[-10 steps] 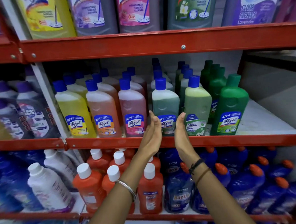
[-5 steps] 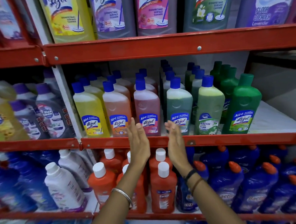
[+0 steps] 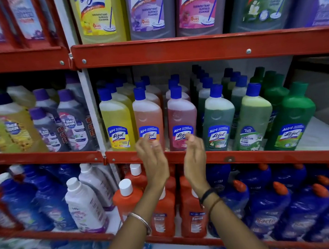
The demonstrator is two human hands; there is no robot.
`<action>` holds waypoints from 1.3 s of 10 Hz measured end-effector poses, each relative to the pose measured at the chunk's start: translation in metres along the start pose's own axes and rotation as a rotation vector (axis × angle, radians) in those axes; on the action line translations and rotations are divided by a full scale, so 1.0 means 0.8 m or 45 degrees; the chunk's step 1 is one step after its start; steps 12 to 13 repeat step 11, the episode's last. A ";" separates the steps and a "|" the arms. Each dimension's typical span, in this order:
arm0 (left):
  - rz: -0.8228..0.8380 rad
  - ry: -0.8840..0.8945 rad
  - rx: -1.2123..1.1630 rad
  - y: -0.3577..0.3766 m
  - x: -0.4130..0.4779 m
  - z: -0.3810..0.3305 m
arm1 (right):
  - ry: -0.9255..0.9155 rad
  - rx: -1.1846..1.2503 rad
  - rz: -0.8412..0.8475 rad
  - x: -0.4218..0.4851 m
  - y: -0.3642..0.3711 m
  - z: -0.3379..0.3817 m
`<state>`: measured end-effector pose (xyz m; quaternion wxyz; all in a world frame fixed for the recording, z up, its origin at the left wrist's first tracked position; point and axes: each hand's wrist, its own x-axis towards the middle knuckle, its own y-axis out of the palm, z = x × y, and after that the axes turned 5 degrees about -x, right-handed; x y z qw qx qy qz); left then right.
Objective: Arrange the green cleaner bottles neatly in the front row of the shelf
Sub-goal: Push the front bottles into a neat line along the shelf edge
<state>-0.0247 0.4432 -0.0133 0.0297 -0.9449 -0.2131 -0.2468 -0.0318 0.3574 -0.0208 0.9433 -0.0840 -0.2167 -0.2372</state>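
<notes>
Three green bottles stand upright in the front row on the right of the middle shelf (image 3: 239,157): a dark green Lizol bottle (image 3: 217,119) with a blue cap, a light green Bactin bottle (image 3: 253,119) with a blue cap, and a solid green Lizol bottle (image 3: 292,120) with a green cap. More green bottles stand behind them. My left hand (image 3: 152,161) and my right hand (image 3: 193,159) are raised, empty, fingers apart, before the orange bottle (image 3: 147,115) and the pink bottle (image 3: 181,115), left of the green ones. Neither hand touches a bottle.
A yellow bottle (image 3: 116,119) stands at the row's left end, beside a white upright (image 3: 89,109). Bare shelf (image 3: 318,132) lies right of the green bottles. Large bottles fill the shelf above, orange (image 3: 163,211) and blue (image 3: 270,204) bottles the shelf below.
Both hands have drifted left, from in front of the dark green bottle to in front of the orange and pink ones. The view has shifted left and closer too. No bottle has moved.
</notes>
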 end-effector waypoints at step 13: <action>-0.024 -0.317 0.235 -0.094 0.095 0.031 | 0.244 0.012 0.808 -0.020 0.114 0.063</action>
